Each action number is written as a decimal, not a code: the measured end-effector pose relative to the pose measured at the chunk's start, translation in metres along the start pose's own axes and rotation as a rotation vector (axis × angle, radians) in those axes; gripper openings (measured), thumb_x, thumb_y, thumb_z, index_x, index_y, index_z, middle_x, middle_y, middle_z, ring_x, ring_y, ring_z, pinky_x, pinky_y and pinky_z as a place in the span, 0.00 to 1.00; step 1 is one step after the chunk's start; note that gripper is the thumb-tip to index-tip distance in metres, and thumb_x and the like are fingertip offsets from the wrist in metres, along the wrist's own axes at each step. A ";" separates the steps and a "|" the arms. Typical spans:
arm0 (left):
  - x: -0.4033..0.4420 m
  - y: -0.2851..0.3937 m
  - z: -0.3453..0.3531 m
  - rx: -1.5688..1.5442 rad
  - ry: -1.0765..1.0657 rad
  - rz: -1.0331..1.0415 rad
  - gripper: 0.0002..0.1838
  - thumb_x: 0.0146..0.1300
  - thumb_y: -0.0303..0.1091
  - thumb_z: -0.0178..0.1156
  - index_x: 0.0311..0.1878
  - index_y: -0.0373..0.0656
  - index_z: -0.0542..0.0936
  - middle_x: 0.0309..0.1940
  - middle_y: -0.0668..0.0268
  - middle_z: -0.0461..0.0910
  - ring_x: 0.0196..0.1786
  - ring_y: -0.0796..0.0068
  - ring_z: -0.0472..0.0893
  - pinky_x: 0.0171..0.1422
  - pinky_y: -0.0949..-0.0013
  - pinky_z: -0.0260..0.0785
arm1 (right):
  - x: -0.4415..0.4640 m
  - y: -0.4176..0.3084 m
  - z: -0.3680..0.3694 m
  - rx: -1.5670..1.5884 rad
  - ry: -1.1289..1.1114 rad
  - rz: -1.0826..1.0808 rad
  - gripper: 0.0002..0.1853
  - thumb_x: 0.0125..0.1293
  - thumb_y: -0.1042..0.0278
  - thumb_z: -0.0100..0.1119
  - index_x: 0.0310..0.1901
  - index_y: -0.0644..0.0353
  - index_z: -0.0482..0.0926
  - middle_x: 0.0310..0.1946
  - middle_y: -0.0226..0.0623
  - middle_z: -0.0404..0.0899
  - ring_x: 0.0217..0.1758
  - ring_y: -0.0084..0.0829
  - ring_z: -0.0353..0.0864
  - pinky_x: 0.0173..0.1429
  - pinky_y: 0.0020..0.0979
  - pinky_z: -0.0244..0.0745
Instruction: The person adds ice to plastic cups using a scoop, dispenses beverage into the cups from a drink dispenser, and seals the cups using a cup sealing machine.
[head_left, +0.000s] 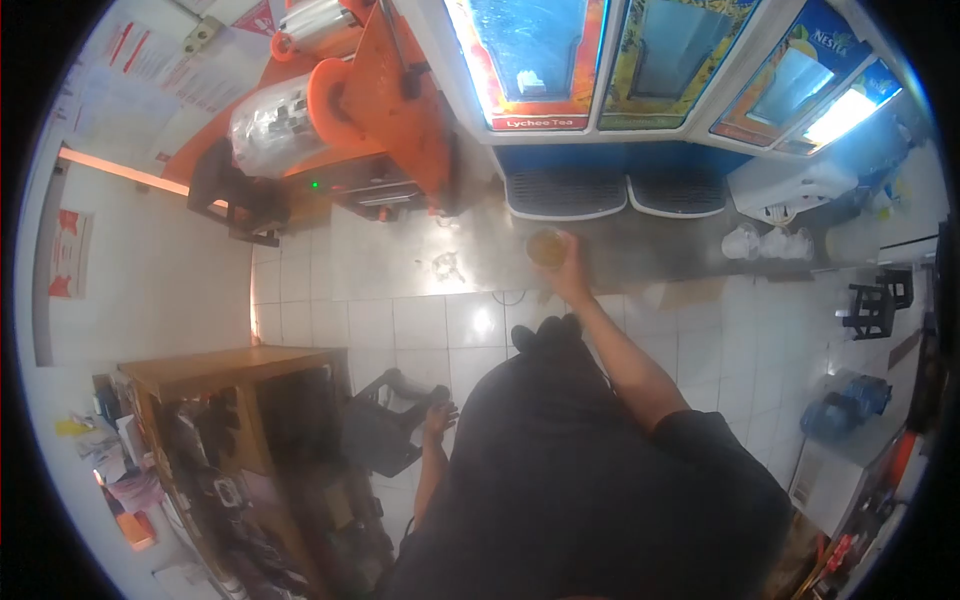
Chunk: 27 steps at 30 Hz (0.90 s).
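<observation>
A dark shirt (pixel 600 470) fills the foreground. The right hand (pixel 568 275) grips a cup (pixel 546 248), seemingly of brownish drink, over the counter (pixel 390 265); the left hand (pixel 438 420), well apart, hangs loosely spread near a stool (pixel 378 437).

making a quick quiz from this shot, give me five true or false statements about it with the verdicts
1. The right hand holds a cup. True.
2. The left hand is also on the cup. False: the left hand is well away from it, down beside a black stool.
3. A panel on the drink dispenser reads "Lychee Tea". True.
4. The cup is under the "Nestea" panel at the far right. False: it is in front of the left drip tray, nearer the wearer.
5. A green light shows on the orange machine. True.
</observation>
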<state>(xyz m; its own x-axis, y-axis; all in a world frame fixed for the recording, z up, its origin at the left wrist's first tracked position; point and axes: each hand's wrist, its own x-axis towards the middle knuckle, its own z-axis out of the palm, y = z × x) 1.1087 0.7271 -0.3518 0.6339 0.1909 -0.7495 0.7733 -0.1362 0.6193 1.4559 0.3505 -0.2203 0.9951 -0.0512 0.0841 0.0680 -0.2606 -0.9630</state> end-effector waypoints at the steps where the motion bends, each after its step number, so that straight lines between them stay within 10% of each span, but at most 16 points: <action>1: 0.004 -0.012 -0.001 0.008 0.004 0.015 0.21 0.70 0.40 0.61 0.61 0.39 0.79 0.47 0.55 0.86 0.44 0.64 0.87 0.45 0.61 0.78 | 0.000 0.001 0.000 0.004 0.004 0.003 0.46 0.52 0.67 0.83 0.68 0.59 0.61 0.62 0.49 0.73 0.66 0.43 0.76 0.69 0.41 0.72; 8: -0.004 0.010 0.013 -0.021 -0.017 -0.066 0.18 0.70 0.40 0.62 0.58 0.40 0.79 0.47 0.58 0.86 0.44 0.64 0.87 0.44 0.60 0.78 | 0.006 -0.037 -0.026 0.092 0.069 -0.028 0.47 0.50 0.66 0.84 0.69 0.60 0.64 0.61 0.46 0.75 0.65 0.40 0.77 0.69 0.39 0.71; 11: 0.001 -0.014 0.012 -0.064 -0.122 0.258 0.17 0.71 0.41 0.61 0.56 0.42 0.79 0.47 0.58 0.87 0.45 0.64 0.87 0.45 0.59 0.78 | 0.041 -0.048 -0.040 0.233 0.194 -0.104 0.46 0.49 0.65 0.85 0.67 0.62 0.66 0.60 0.44 0.76 0.64 0.37 0.77 0.69 0.37 0.71; 27: -0.025 0.061 0.034 -0.001 -0.075 0.025 0.18 0.71 0.39 0.62 0.59 0.43 0.78 0.48 0.58 0.85 0.47 0.61 0.86 0.48 0.57 0.78 | 0.150 -0.094 -0.119 -0.024 0.276 -0.145 0.39 0.50 0.63 0.84 0.60 0.66 0.72 0.58 0.48 0.75 0.63 0.43 0.75 0.67 0.41 0.69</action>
<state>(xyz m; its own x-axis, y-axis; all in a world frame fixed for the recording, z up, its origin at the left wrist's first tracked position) 1.1405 0.6812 -0.3028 0.6526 0.1141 -0.7490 0.7570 -0.1396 0.6383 1.5902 0.2524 -0.0870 0.9180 -0.2705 0.2900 0.2032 -0.3071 -0.9297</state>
